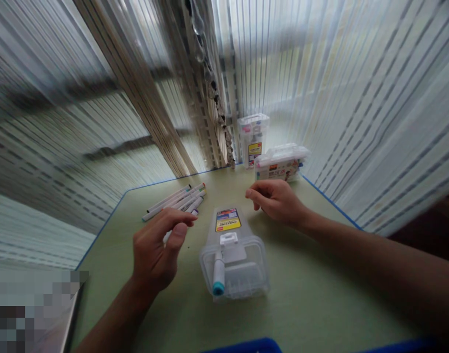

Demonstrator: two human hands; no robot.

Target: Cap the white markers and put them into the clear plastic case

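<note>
My left hand point(156, 247) is at the left of the table, its thumb and fingers curled together around a white marker with a purple end point(195, 212); the fingers hide most of it. Just beyond lies a loose group of white markers point(176, 198) with differently coloured ends. A clear plastic case point(242, 252) with a yellow label lies between my hands, its end facing me. One white marker with a teal cap point(218, 274) pokes out of that end on the left. To the right, past the case, my right hand point(277, 198) hovers with fingers curled in and nothing visible in them.
At the back of the table point(301, 309) stand an upright clear case point(252, 142) and a wider clear case point(281, 164), both with coloured contents. String curtains point(301, 73) hang around the table's far edges. A blue object point(246, 346) shows at the bottom edge.
</note>
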